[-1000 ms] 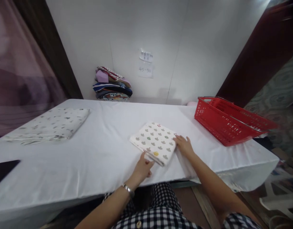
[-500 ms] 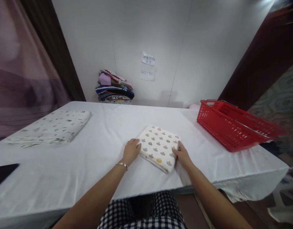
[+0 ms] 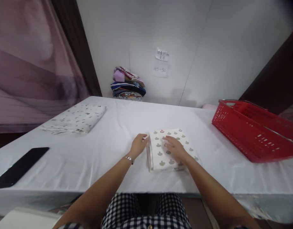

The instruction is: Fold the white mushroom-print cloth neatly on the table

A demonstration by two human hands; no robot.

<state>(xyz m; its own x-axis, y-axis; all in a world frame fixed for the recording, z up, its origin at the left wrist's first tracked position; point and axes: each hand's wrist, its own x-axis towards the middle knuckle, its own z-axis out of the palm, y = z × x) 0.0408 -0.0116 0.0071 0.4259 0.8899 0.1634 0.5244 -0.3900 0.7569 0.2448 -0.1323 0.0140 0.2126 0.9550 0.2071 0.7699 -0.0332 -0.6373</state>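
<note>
A folded white cloth [image 3: 160,156] printed with grey mushroom shapes and a few coloured ones lies on the table before me. At its left edge, my left hand [image 3: 138,145] has thumb and fingers closed on the upper part of the folded layers. My right hand [image 3: 176,149] rests on the cloth's top with its fingers spread, covering part of the print. The layered folds show along the left side.
Another folded patterned cloth [image 3: 76,119] lies at the table's left, behind a flat black object [image 3: 21,167]. A red plastic basket [image 3: 246,135] stands on the right. Several folded fabrics [image 3: 128,87] are stacked by the wall, near paper signs [image 3: 160,70].
The folded cloth has turned, so its near edge now runs roughly along the table's front. My right hand has moved from its right edge onto its top. The view has swung left.
</note>
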